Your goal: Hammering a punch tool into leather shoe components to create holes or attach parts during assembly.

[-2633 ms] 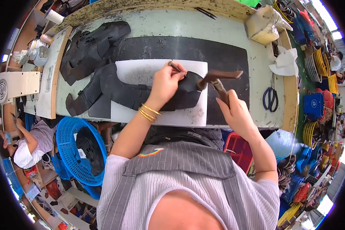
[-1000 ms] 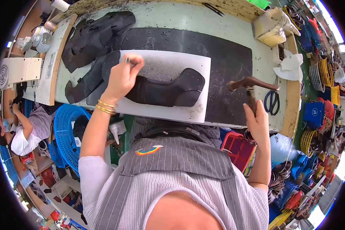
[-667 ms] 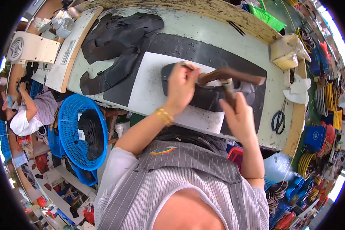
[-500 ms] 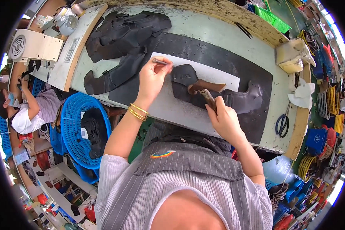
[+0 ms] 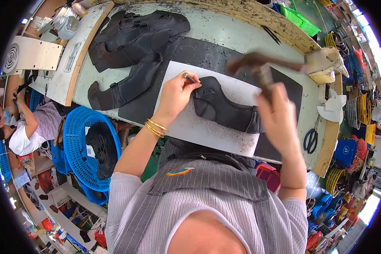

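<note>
A black boot upper (image 5: 226, 111) lies flat on a white board (image 5: 190, 132) in front of me. My left hand (image 5: 173, 98) pinches a short metal punch (image 5: 191, 78) between thumb and fingers, its lower end at the upper's top left corner. My right hand (image 5: 280, 118), smeared by motion, grips the wooden handle of a hammer (image 5: 264, 80). The blurred hammer head is raised above the board's far right side. Behind my right hand, the right end of the upper is partly hidden.
Several black uppers (image 5: 142, 40) are heaped at the far left, with one upper (image 5: 129, 86) nearer. Scissors (image 5: 311, 137) lie at the right edge. A blue basket (image 5: 72, 146) holds black pieces. Beyond it a person (image 5: 34, 122) works. A wooden ledge (image 5: 241, 15) borders the bench.
The hammer has risen and swung right with my right hand, uncovering more of the upper. The punch stands more upright in my left hand.
</note>
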### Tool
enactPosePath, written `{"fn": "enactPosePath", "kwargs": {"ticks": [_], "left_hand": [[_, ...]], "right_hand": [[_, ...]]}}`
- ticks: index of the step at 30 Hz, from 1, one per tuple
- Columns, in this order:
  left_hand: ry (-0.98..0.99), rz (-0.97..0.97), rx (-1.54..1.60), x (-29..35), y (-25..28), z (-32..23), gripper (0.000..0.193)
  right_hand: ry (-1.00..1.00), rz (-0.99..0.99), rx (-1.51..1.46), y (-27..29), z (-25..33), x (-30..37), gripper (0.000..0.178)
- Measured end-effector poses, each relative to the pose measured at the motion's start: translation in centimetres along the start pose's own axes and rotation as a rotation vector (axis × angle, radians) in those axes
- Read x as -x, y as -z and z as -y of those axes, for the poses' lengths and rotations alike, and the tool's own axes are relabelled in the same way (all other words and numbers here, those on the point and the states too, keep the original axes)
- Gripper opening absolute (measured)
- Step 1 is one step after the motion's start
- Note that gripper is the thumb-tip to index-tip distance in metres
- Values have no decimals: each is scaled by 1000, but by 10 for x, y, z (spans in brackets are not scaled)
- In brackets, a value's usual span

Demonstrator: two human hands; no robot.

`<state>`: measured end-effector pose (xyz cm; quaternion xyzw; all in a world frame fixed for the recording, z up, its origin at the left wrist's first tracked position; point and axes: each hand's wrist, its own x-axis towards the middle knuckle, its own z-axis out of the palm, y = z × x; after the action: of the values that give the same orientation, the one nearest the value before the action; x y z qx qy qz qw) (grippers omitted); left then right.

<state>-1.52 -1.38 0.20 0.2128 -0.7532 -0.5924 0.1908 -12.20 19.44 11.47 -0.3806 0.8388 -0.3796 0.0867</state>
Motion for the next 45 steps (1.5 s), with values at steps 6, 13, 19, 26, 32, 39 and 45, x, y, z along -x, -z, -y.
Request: {"fn": "enactPosePath", "kwargs": {"ticks": [6,13,19,26,32,39,45], "left_hand": [[-353,-106,-402,2,-17,-13,9],[162,103,358,-15,-4,-4,4],[81,81,244,-12,-12,-2,4],[-409,-29,-659,-4,-31,-17,10],[213,116,412,-22,-19,-4,4],[170,146,369,-25,-28,-8,4],[-25,179,-176,-22,-35,-18,7]], "right_hand": [[176,201,-2,-36,-10,1,23],[-49,327,-9,-35,-43,33,24],[-12,65,53,2,-15,-6,22],[196,137,221,-4,6,-12,22],[-122,278,-11,-1,-44,19,26],[-120,41,15,24,-36,-2,25],[98,-209,-43,53,22,-33,20]]}}
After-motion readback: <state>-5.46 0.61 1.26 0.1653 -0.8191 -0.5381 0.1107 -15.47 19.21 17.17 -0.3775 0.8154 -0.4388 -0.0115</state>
